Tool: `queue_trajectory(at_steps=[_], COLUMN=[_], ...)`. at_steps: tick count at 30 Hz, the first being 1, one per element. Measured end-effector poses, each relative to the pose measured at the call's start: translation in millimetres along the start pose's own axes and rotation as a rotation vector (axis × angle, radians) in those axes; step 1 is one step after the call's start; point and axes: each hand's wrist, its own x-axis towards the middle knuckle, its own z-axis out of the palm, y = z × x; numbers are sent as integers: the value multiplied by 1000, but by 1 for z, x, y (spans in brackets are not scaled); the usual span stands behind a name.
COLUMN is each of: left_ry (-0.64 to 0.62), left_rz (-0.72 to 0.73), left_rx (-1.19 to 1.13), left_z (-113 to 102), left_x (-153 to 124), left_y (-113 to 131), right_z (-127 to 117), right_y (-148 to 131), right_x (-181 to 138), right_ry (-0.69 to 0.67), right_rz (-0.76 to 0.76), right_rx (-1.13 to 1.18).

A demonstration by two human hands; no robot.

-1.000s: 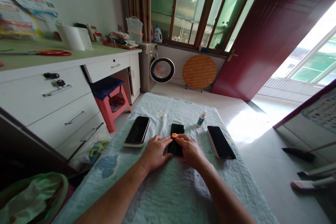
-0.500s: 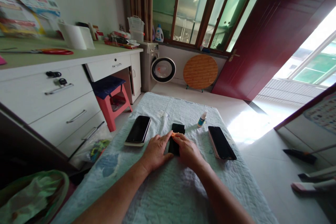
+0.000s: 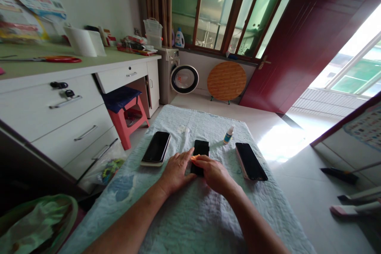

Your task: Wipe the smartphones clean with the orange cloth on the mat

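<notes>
Right in the middle of the pale blue quilted cover [image 3: 190, 222], a black phone [image 3: 202, 148] is lying flat, screen up, and both hands are meeting over it. The right hand [image 3: 214, 171] is coming in from the right side, its fingertips clamping together on a small orange cloth [image 3: 195, 158] — and that cloth is sitting against the phone's screen, toward the left edge. The left hand [image 3: 175, 172] is resting along the phone's left side, thumb and fingers standing apart, the index fingertip pointing up just beside the orange cloth and the thumb reaching to the phone's near end; how firmly it is pressing, I cannot tell. Out to the left, a second phone [image 3: 157, 147] is lying face up on something pale that is showing beneath its near edge. Over on the right, a third phone [image 3: 252, 162] is lying at a slant, with a pinkish edge peeking out along its left side. Between those two, beyond the right hand, a small spray bottle [image 3: 228, 135] is standing upright. Farther off — a red stool [image 3: 131, 129] is waiting at left, and a round wooden tabletop [image 3: 226, 81] is leaning by the far wall.
</notes>
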Motion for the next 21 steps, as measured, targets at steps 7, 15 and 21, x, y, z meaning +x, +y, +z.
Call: queue_trajectory(at_steps=[7, 15, 21], left_ry=[6, -14, -27], left_rz=[12, 9, 0], left_rx=[7, 28, 38], left_z=[1, 2, 1], left_x=[0, 1, 1], left_y=[-1, -2, -2], right_z=[-8, 1, 1], right_y=[20, -1, -8], right_x=[-3, -4, -6], right_ry=[82, -14, -57], right_rz=[185, 81, 21], right_rx=[-101, -99, -31])
